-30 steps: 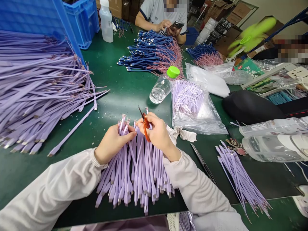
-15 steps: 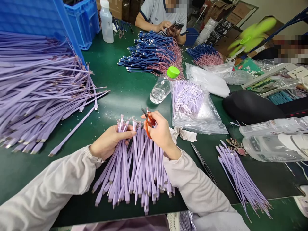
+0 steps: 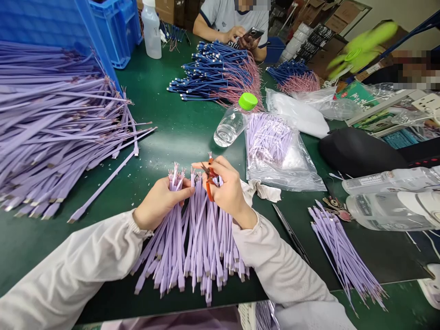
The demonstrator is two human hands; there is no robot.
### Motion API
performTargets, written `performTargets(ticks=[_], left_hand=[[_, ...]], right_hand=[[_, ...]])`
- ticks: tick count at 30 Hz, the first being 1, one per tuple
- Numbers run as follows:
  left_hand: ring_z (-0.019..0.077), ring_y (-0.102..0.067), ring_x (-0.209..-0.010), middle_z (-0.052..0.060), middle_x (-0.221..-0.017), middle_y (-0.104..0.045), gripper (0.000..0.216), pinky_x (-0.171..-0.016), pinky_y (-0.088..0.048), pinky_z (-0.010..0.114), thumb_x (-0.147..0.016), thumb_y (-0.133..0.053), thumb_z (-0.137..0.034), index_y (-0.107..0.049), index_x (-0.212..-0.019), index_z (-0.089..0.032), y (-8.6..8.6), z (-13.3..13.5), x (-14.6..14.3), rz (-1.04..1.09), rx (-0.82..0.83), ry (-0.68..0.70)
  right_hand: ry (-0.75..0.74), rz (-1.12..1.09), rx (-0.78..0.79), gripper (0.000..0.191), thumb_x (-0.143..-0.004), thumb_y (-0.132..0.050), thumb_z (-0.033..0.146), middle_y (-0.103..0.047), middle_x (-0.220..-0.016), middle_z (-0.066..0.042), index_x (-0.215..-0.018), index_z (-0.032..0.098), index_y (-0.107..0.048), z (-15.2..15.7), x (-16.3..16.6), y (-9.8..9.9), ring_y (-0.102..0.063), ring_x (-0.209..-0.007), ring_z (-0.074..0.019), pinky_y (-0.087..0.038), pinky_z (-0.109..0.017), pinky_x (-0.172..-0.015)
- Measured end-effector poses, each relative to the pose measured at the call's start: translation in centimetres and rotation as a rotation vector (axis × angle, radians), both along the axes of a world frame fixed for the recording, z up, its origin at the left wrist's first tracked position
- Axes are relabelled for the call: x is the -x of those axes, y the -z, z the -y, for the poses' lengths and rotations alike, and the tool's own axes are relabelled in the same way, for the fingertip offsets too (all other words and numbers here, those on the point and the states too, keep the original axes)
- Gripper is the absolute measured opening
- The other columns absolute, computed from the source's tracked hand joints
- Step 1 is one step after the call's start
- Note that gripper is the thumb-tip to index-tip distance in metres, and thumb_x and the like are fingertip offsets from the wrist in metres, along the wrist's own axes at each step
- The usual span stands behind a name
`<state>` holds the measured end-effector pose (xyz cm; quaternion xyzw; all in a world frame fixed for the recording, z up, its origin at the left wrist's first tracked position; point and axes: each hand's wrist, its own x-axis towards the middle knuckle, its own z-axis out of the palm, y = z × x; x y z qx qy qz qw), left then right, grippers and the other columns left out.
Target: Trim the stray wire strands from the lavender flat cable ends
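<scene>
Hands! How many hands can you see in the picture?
4: the left hand gripping purple cables, the right hand holding orange-handled cutters, and a co-worker's hand and other hand at a phone across the table. More may be hidden.

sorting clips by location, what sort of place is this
Probably a cable workshop or small factory: purple cables with bare wire ends, piles of blue cables farther back on the table, and cutters in the right hand.

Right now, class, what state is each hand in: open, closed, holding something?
Left hand: closed, holding a bunch of flat lilac cables.
Right hand: closed, holding orange-handled snips.
</scene>
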<state>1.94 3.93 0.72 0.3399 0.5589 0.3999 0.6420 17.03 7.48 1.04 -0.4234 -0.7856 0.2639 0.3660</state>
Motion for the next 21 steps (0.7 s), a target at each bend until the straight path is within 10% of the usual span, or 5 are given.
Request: performTargets(ticks=[8, 21], left_hand=[[0.0079, -0.043, -0.046, -0.005, -0.058, -0.051, 0.029, -0.051, -0.036, 0.024, -0.051, -0.077, -0.032, -0.057, -0.065, -0.015, 0.21, 0.08, 0.07, 0.005, -0.010, 0.013], [0.0082, -0.043, -0.047, -0.006, -0.057, -0.050, 0.030, -0.048, -0.036, 0.023, -0.056, -0.075, -0.035, -0.060, -0.072, -0.015, 0.25, 0.21, -0.19, 0.037, -0.042, -0.007]], right_hand=[[0.056, -0.035, -0.069, 0.019, -0.077, -0.049, 0.012, -0.049, -0.074, -0.002, -0.079, 0.017, -0.067, -0.05, -0.11, 0.11, -0.048, -0.068, -0.0142, -0.042, -0.028, -0.065], [-0.005, -0.163, 0.283, 0.017, -0.079, -0.059, 0.033, -0.050, -0.073, 0.001, -0.073, 0.018, -0.059, -0.34, 0.34, 0.73, -0.050, -0.070, -0.0126, -0.041, -0.026, -0.067]])
